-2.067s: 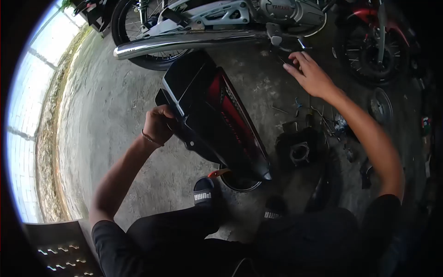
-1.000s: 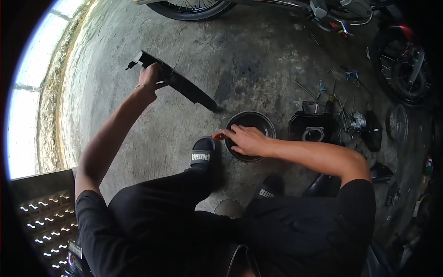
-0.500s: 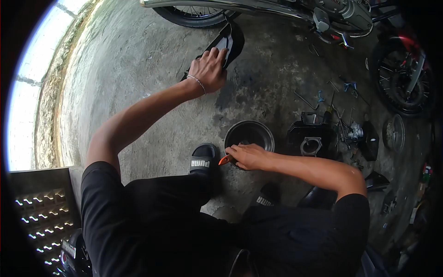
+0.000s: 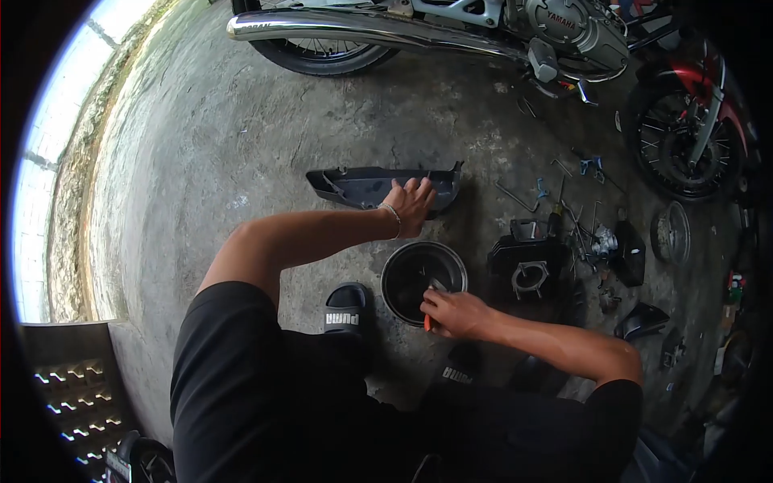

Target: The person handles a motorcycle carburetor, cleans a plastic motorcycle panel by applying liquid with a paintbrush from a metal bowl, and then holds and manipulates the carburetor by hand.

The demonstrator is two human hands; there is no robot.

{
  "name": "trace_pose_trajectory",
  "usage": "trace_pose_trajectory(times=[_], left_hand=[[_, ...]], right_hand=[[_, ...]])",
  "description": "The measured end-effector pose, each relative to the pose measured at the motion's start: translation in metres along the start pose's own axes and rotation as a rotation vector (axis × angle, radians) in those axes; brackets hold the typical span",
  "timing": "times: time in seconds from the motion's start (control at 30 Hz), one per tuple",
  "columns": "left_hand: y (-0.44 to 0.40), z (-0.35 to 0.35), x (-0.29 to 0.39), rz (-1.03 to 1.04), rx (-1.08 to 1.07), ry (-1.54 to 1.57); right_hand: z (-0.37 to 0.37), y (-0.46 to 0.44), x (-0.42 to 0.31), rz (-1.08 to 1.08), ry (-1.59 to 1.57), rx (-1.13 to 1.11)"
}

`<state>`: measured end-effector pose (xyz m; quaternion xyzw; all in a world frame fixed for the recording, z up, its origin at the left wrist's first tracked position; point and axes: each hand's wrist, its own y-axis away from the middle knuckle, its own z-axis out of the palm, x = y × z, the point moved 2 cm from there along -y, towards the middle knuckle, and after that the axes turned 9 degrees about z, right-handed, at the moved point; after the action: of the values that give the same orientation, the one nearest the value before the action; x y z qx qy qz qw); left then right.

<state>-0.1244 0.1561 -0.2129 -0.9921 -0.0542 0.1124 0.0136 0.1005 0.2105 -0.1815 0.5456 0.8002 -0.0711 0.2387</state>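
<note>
Concrete floor [image 4: 274, 145] spreads beneath a motorcycle [image 4: 555, 24]. Flat on it lies the black panel [image 4: 354, 187], hollow side up; 0.5 seconds ago it was gripped and tilted. Nearby sits a round bowl [image 4: 385, 280]. Left hand [image 4: 409, 209]: fingers now spread over the panel. Right hand [image 4: 455, 314]: fingers closed round an orange-handled tool [image 4: 427, 322] at the bowl.

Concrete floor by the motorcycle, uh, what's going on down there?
A person's left hand is spread over a dark panel lying hollow side up on the floor. Their right hand holds an orange-handled tool over a round pan. Loose tools lie to the right; a motorcycle stands beyond.
</note>
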Motion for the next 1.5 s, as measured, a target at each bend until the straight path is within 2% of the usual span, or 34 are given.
trace_pose_trajectory(times=[0.2,0.27,0.3,0.37,0.43,0.47,0.53,0.57,0.7,0.87,0.97,1.07,1.23,1.4,1.5], left_hand=[[0.008,0.024,0.008,0.002,-0.051,0.065],[0.011,0.029,0.006,-0.068,-0.197,0.247],[0.015,0.03,0.0,-0.065,-0.201,0.253],[0.028,0.029,-0.02,-0.107,-0.106,0.537],[0.039,0.01,-0.061,-0.176,-0.089,1.048],[0.047,0.002,-0.076,-0.26,-0.01,1.037],[0.071,-0.013,-0.102,-0.501,-0.174,0.986],[0.087,-0.006,-0.112,-0.517,-0.185,0.983],[0.151,0.036,-0.143,-0.411,-0.068,0.894],[0.17,0.024,-0.134,-0.456,-0.221,0.806],[0.177,0.03,-0.134,-0.455,-0.239,0.731],[0.171,0.04,-0.134,-0.432,-0.247,0.664],[0.146,0.05,-0.135,-0.359,-0.116,0.424],[0.116,0.052,-0.132,-0.285,-0.052,0.378],[0.101,0.059,-0.136,-0.248,0.049,0.21]], right_hand=[[0.003,0.023,0.01,0.047,-0.002,0.069],[0.005,0.025,0.01,0.047,0.018,0.064],[0.006,0.025,0.01,0.036,0.039,0.061],[0.008,0.025,0.012,0.005,0.079,0.047],[0.01,0.024,0.017,0.011,0.07,0.046],[0.01,0.023,0.02,0.015,0.072,0.05],[0.01,0.021,0.026,0.01,0.084,0.058],[0.01,0.022,0.025,-0.004,0.072,0.056],[0.001,0.022,0.027,-0.119,0.111,0.177],[0.012,0.021,0.039,-0.206,0.35,0.102],[-0.001,0.015,0.035,-0.208,0.372,0.028],[-0.013,0.015,0.033,-0.187,0.402,-0.052],[-0.018,0.016,0.03,-0.16,0.371,-0.122],[-0.017,0.019,0.019,-0.121,0.245,-0.145],[-0.009,0.019,0.014,-0.094,0.154,-0.153]])
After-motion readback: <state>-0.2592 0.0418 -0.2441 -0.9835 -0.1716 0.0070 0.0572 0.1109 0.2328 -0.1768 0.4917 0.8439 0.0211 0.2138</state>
